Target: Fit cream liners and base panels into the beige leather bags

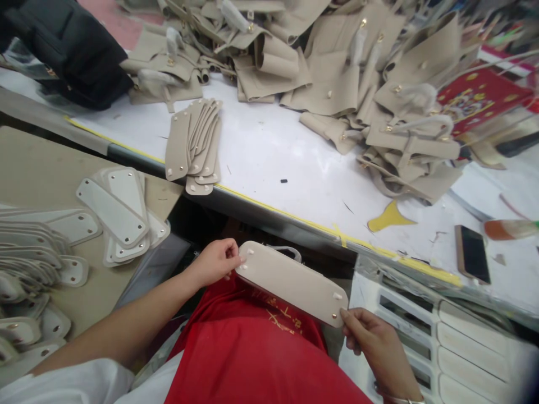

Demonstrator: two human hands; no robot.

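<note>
Beige panel [292,283] between left hand [215,262] and right hand [373,339], ends pinched

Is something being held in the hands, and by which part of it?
Yes, a beige panel: the left hand pinches one rounded end, the right hand the other, near its lower corner.

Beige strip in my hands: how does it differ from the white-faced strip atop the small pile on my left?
The beige strip is held by the left hand and right hand; the white-faced strip lies on other strips. The beige strip bears white nubs and a gold stud; the white-faced strip has dark metal dots. Both are long, with rounded corners.
</note>
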